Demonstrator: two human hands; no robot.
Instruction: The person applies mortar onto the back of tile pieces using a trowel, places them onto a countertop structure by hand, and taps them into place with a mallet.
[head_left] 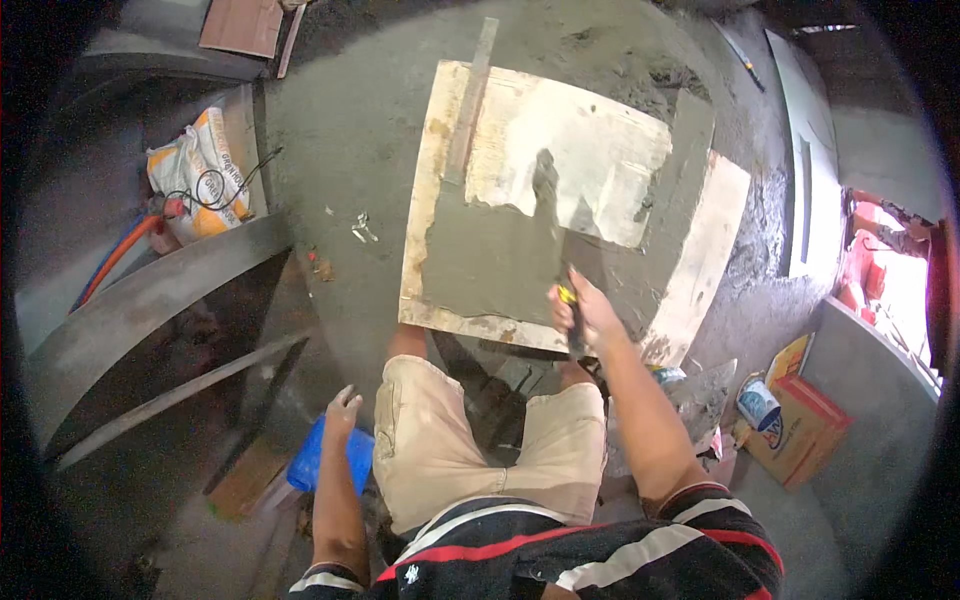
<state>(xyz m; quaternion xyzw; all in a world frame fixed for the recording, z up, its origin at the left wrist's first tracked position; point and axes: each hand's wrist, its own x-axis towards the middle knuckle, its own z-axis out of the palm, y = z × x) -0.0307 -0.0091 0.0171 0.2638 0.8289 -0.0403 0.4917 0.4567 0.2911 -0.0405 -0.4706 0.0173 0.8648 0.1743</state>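
My right hand [590, 315] is closed round the yellow-and-black handle of a trowel [567, 296]. Its blade is smeared by motion and points away from me, over a flat wooden panel [455, 323]. Wet grey mortar [480, 250] coats much of the panel, leaving a pale whitish patch [515, 150] bare toward the far side. A narrow strip [470, 120] lies across the panel's far left edge. Beside my left thigh hangs my left hand [344, 402], loosely open, holding nothing visible, just above a blue container [318, 460].
White-and-orange sacks [215, 180] with a cable stand at the left, near a low curved wall [170, 290]. At the right are a cardboard box [805, 430], a small can [758, 405] and a long pale panel [800, 150]. Small debris [363, 228] dots the grey floor.
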